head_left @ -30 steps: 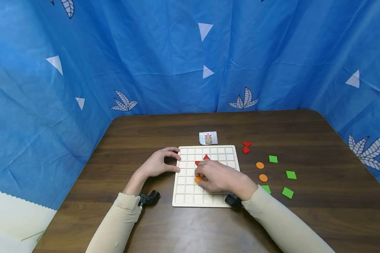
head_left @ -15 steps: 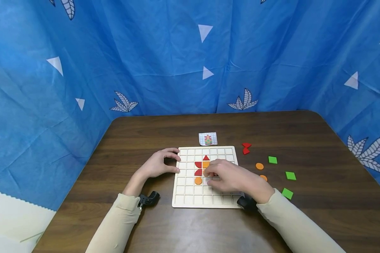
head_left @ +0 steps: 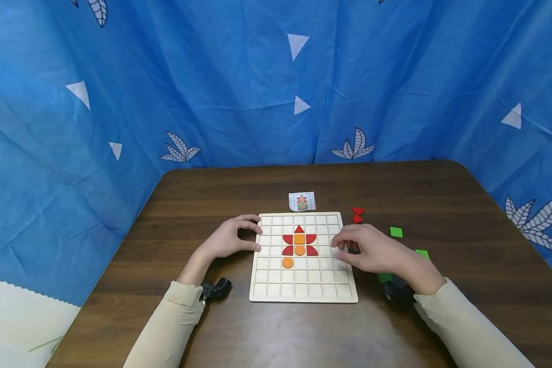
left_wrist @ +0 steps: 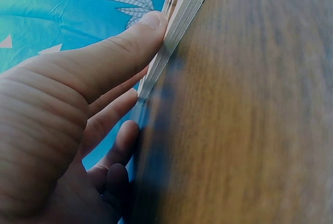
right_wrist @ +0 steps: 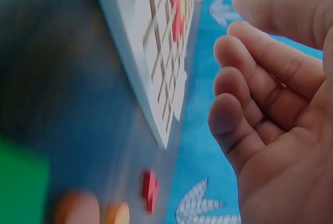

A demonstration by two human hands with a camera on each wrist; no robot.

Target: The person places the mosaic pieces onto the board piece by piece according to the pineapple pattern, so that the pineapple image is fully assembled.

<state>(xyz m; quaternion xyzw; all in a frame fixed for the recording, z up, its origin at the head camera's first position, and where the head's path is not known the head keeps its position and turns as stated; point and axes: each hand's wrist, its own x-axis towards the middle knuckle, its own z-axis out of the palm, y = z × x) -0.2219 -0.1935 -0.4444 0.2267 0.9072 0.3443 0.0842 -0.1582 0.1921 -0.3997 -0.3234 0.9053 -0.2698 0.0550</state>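
Head view bright; soft glare on tabletop (head_left: 285,329), 6 o'clock. Right wrist view: green tile (right_wrist: 21,187) blurred, 8 o'clock.

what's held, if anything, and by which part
Nothing: the right hand is empty; the left hand only touches the left edge of the pale square wooden board.

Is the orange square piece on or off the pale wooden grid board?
On the board: the piece lies between two red quarter-circle pieces.

Your right hand (head_left: 365,249) has moved from the middle of the board (head_left: 303,294) to its right edge, fully uncovering the upper orange disc (head_left: 300,250) and two right-hand red pieces (head_left: 312,251).
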